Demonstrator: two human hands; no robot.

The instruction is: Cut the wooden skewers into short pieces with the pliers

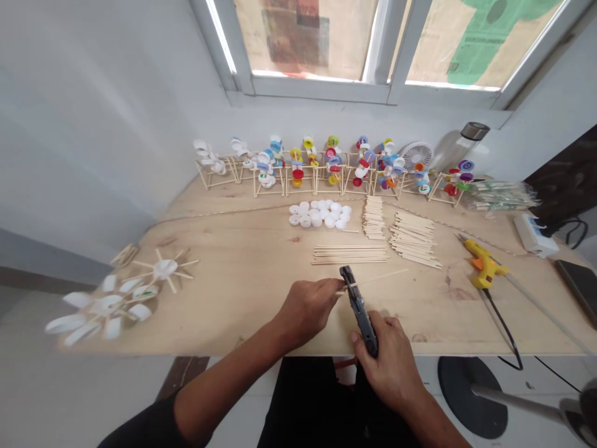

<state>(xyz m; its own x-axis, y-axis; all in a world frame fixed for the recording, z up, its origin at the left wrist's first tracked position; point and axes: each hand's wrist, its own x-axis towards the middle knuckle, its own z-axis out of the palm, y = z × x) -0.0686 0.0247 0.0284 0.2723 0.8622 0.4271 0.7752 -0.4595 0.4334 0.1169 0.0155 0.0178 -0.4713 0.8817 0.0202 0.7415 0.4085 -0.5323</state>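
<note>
My left hand [308,311] is closed in a pinch on a thin wooden stick [385,274], near the stick's left end. My right hand [392,354] is wrapped round the handles of dark pliers [359,311]. The jaws point away from me and lie across the stick, close to my left fingertips. From the jaws the long part of the stick reaches out to the right. Just beyond them lies a row of long sticks [349,254]. Two piles of shorter sticks, a narrow pile [374,218] and a wider pile [414,239], sit behind on the right.
White bottle caps [321,213] are grouped mid-table. Several stick frames with coloured-cap wheels [298,168] line the wall. A yellow glue gun [485,261] lies right, its cord over the front edge. At left are a spoked stick wheel [165,269] and a white-bladed wheel [107,305].
</note>
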